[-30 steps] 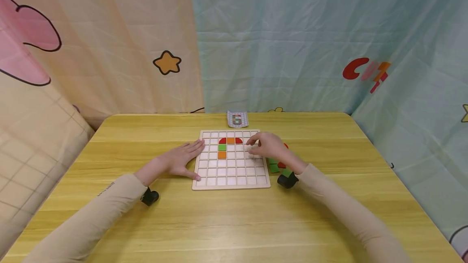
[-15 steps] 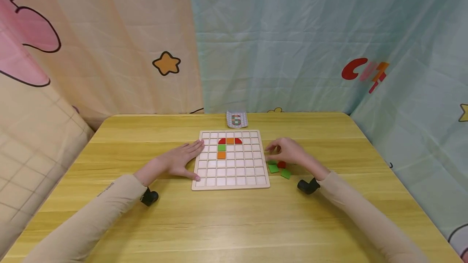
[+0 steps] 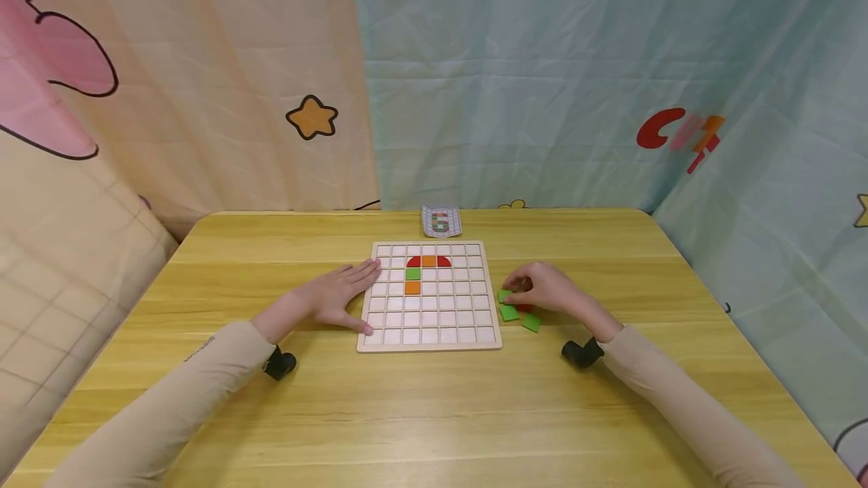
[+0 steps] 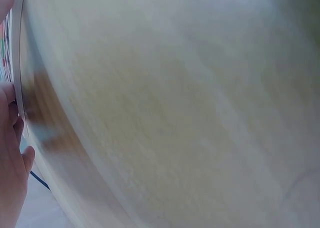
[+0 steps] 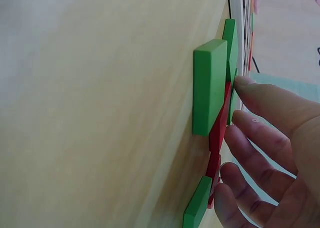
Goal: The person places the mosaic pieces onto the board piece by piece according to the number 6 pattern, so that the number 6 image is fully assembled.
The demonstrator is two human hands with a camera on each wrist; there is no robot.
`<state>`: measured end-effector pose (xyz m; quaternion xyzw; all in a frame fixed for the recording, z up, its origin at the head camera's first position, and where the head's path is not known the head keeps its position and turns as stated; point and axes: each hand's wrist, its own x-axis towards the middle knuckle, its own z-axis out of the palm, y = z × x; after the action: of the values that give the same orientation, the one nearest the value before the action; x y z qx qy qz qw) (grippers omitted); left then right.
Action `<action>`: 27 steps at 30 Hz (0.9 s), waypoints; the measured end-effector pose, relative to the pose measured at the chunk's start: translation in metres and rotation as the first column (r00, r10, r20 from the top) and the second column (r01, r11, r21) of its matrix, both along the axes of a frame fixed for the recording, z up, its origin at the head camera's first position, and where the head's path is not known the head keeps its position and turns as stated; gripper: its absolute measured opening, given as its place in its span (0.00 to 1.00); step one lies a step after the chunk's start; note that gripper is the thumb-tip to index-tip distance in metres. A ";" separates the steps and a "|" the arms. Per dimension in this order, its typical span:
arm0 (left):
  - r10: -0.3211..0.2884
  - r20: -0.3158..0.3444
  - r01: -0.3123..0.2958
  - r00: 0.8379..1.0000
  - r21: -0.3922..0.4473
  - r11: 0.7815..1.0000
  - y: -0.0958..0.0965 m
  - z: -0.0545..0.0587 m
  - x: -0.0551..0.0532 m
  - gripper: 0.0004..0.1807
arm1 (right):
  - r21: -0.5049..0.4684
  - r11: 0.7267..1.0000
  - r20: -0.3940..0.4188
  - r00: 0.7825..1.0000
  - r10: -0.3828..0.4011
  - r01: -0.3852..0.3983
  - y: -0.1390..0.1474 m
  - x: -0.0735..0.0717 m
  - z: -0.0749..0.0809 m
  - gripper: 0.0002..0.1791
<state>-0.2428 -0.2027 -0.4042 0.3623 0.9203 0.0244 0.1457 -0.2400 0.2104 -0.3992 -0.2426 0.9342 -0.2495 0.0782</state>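
In the head view my left hand (image 3: 339,296) lies with fingers spread over the left edge of a wooden grid board (image 3: 430,348). On the board sit two red rounded-corner tiles, one being a red tile (image 3: 444,261), two orange squares with one orange tile (image 3: 412,288) lowest, and a green tile (image 3: 413,274). My right hand (image 3: 542,288) hovers right beside loose tiles at the board's right. The right wrist view has thumb and index finger apart near a green tile (image 5: 232,100), by a red tile (image 5: 219,123) and a thicker-looking green tile (image 5: 209,87).
A small printed card (image 3: 441,222) with a coloured grid figure lies behind the board. The wooden table (image 3: 434,413) reaches back to patterned curtains (image 3: 542,81). In the right wrist view another green tile (image 5: 197,203) lies apart from the cluster.
My right hand has moved from above the board, right and back toward me, to the loose tiles. The left hand stays on the board's edge, and the tiles on the board are unchanged.
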 end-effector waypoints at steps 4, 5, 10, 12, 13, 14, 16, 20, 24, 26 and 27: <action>-0.004 -0.005 0.004 1.000 -0.004 1.000 -0.001 0.000 -0.001 0.63 | -0.002 1.000 -0.006 1.000 -0.003 0.003 0.002 0.000 -0.001 0.13; -0.006 -0.007 0.006 1.000 -0.006 1.000 -0.001 0.000 -0.001 0.63 | -0.004 1.000 -0.007 1.000 -0.002 0.002 0.003 0.000 -0.001 0.13; -0.013 -0.018 0.013 1.000 -0.013 1.000 -0.001 -0.001 -0.001 0.62 | -0.004 1.000 -0.011 1.000 0.020 -0.020 0.006 -0.001 -0.002 0.13; -0.017 -0.022 0.017 1.000 -0.012 1.000 -0.001 -0.001 -0.001 0.62 | -0.003 1.000 -0.006 1.000 0.026 -0.026 0.006 -0.001 -0.001 0.13; -0.017 -0.024 0.017 1.000 -0.015 1.000 -0.001 -0.002 -0.001 0.62 | -0.001 1.000 -0.008 0.999 0.031 -0.031 0.007 -0.001 -0.001 0.13; -0.019 -0.027 0.018 0.999 -0.014 1.000 -0.002 -0.002 -0.001 0.62 | 0.000 0.999 -0.007 0.999 0.033 -0.033 0.007 -0.002 -0.001 0.13; -0.019 -0.029 0.019 0.999 -0.012 1.000 -0.002 -0.003 -0.002 0.62 | 0.008 0.999 -0.012 0.999 0.039 -0.039 0.007 -0.002 0.000 0.13; -0.019 -0.032 0.018 0.999 -0.008 1.000 -0.002 -0.003 -0.002 0.62 | 0.034 0.998 -0.040 0.997 0.060 -0.059 0.006 -0.003 0.001 0.13; -0.020 -0.030 0.020 0.999 -0.012 1.000 -0.002 -0.003 -0.002 0.62 | 0.054 0.995 -0.060 0.994 0.092 -0.089 0.007 -0.003 0.003 0.13; -0.017 -0.026 0.016 1.000 -0.019 1.000 -0.002 -0.004 -0.003 0.62 | 0.062 0.993 -0.066 0.992 0.103 -0.099 0.006 -0.003 0.004 0.12; -0.015 -0.026 0.015 1.000 -0.022 1.000 -0.002 -0.004 -0.003 0.62 | 0.063 0.993 -0.068 0.992 0.107 -0.103 0.006 -0.003 0.004 0.12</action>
<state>-0.2457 -0.2048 -0.4081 0.3678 0.9196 0.0088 0.1378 -0.2427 0.2163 -0.3950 -0.2976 0.9295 -0.2081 0.0648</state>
